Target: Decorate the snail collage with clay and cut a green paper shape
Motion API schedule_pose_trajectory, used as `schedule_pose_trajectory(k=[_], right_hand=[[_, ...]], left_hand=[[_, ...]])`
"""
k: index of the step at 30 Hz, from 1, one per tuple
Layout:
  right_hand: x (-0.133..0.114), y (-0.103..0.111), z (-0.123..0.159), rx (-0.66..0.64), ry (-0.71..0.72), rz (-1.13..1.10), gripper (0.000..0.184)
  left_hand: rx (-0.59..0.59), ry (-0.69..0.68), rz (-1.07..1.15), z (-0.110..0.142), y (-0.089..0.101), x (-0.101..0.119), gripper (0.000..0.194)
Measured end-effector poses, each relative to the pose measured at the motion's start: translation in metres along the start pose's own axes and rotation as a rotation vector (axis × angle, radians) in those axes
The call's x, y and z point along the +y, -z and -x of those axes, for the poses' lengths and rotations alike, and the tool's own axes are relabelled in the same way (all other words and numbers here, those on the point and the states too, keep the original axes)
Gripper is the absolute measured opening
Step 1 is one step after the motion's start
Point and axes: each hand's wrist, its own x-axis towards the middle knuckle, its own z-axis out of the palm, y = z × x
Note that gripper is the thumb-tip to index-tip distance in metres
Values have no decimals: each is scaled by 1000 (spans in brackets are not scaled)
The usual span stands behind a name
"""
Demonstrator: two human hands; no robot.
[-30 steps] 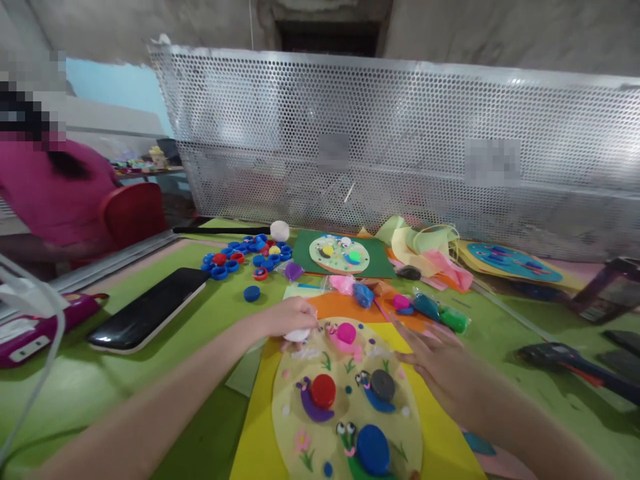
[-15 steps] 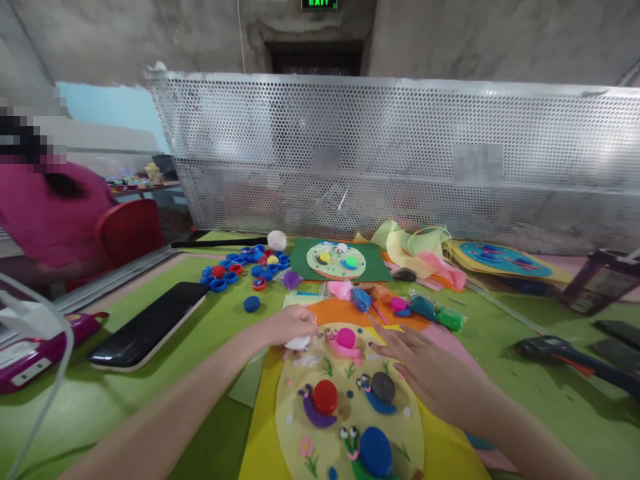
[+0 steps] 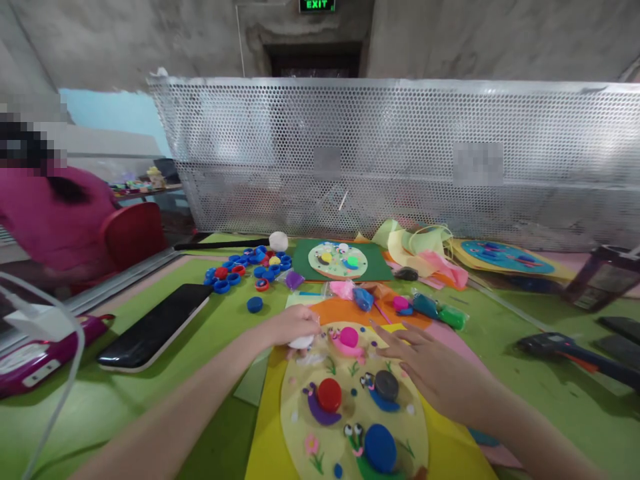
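Observation:
My left hand (image 3: 295, 327) is closed at the upper left edge of a cream oval board (image 3: 360, 420), its fingers pinched on a lump of white clay (image 3: 301, 342) with clear plastic around it. My right hand (image 3: 425, 353) lies with fingers spread over the board's upper right edge. Bottle-cap snails decorate the board: a pink one (image 3: 349, 338), a red-capped one (image 3: 329, 396), a grey-capped one (image 3: 387, 386) and a blue-capped one (image 3: 380, 447). Small clay flowers, grass and dots sit between them. Yellow paper (image 3: 270, 433) lies beneath.
Blue and red caps (image 3: 233, 273), a phone (image 3: 155, 327) and a power strip (image 3: 45, 357) are to the left. Bagged clay (image 3: 425, 305) and a finished oval picture (image 3: 337, 260) lie behind; a glue gun (image 3: 565, 350) is on the right. A perforated metal panel (image 3: 400, 173) stands behind.
My right hand has shifted slightly left and inward over the board's edge. My left hand keeps its pinch on the white clay. The camera view has tilted up a little.

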Motion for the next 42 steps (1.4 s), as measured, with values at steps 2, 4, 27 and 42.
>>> schedule_pose_trajectory(k=[2,4,27,42], right_hand=[[4,-3,1,16,4,-4,68],[7,-5,1,24,9,16,69],[6,-1,3,34,95,85,58],[7,-10,3,25,-124,-161,71]], left_hand=[[-2,-5,1,-1,0,-1,6],[-3,-6,0,-1,0,-1,6],[-5,-12,-1,-2,1,-3,8],[-45,83,-104,-2,1,-3,22]])
